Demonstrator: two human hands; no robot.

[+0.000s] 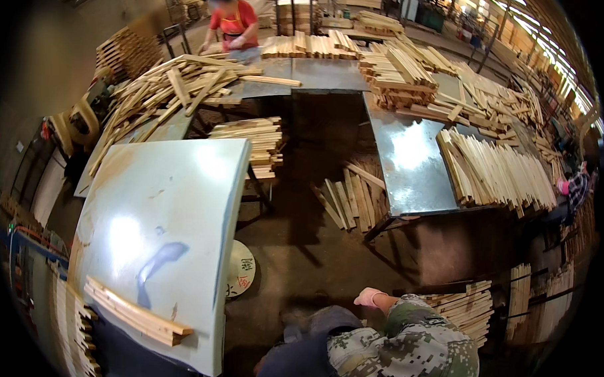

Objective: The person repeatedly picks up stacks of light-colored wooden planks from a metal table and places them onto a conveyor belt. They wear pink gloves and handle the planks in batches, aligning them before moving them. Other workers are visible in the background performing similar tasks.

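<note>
My right hand, in a pale pink glove, hangs over the dark floor below a camouflage sleeve. Nothing shows in it, but its fingers are too small and blurred to read as open or closed. A stack of wooden strips lies close to that forearm, partly hidden by the sleeve. My left hand is out of sight. On the left, a few wooden strips lie together along the near edge of a pale, smooth-topped table.
A round stool stands beside the pale table. Ahead are metal-topped tables with a row of strips and loose piles. More strips lean low by a table leg. A person in red works at the back.
</note>
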